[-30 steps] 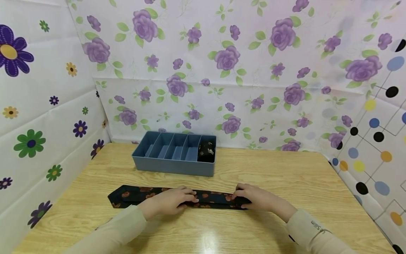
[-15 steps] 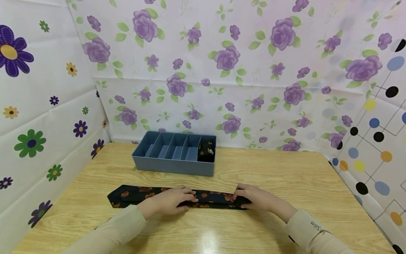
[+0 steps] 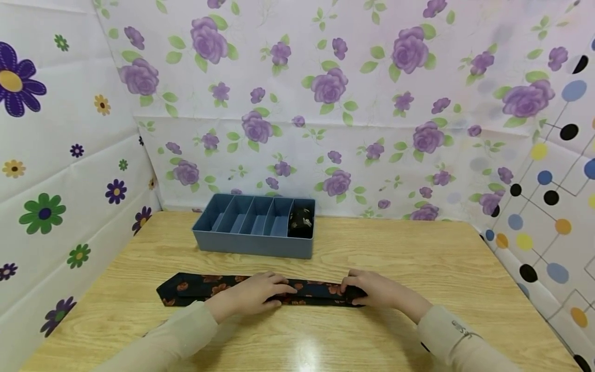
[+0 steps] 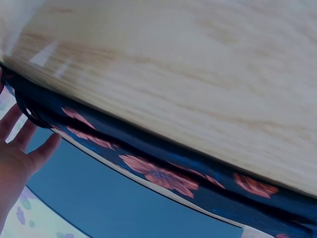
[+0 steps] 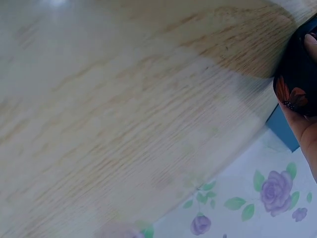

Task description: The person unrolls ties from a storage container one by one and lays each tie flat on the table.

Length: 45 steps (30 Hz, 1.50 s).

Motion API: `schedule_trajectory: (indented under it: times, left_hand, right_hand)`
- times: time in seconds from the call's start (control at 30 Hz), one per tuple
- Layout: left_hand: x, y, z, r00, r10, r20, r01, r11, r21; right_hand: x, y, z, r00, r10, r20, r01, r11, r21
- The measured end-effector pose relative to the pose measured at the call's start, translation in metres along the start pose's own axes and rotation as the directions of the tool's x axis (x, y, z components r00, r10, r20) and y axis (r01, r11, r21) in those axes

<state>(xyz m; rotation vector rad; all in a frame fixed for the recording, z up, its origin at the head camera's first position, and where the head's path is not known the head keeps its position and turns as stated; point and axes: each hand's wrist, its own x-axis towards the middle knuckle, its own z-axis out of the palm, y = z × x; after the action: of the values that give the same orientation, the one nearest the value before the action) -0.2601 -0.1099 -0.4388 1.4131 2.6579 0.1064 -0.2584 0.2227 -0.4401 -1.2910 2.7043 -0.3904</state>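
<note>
Comparing with a second ago, nothing has moved. My left hand (image 3: 253, 295) rests flat on the tie (image 3: 186, 288); my right hand (image 3: 372, 290) pinches its end, both nearer me than the tray (image 3: 253, 247).

One wooden table (image 3: 418, 268), one blue divided organizer box (image 3: 253, 247) with five compartments, one dark rolled item (image 3: 302, 221) in its rightmost compartment, one dark floral necktie (image 3: 190, 287) lying flat, two hands, left hand (image 3: 253, 295), right hand (image 3: 376, 290), two beige sleeves (image 3: 446, 336)
</note>
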Motion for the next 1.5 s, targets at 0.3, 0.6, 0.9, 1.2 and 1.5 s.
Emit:
schedule_trajectory:
  times: [0.3,0.6,0.9,1.2,1.5]
  left_hand:
    - [0.017,0.012,0.002,0.997,0.074,0.005,-0.074,0.989,0.124]
    - [0.033,0.024,-0.001,0.993,0.083,0.086,-0.093,0.990,0.109]
    - [0.039,0.025,-0.001,0.992,0.052,0.114,-0.058,0.997,0.050]
    - [0.037,0.026,0.001,0.991,0.062,0.115,-0.069,0.996,0.062]
    - [0.034,0.028,0.004,0.991,0.042,0.127,-0.046,0.999,0.028]
  right_hand:
    - [0.002,0.002,0.000,1.000,-0.011,-0.013,0.011,1.000,-0.019]
    - [0.001,0.000,-0.001,1.000,-0.005,-0.017,0.005,1.000,-0.031]
    - [0.002,-0.001,-0.003,1.000,-0.004,-0.014,0.003,0.999,-0.046]
    - [0.004,-0.008,-0.007,1.000,-0.028,0.008,0.029,0.989,-0.147]
    - [0.002,-0.012,-0.005,0.998,-0.058,-0.032,0.050,0.976,-0.212]
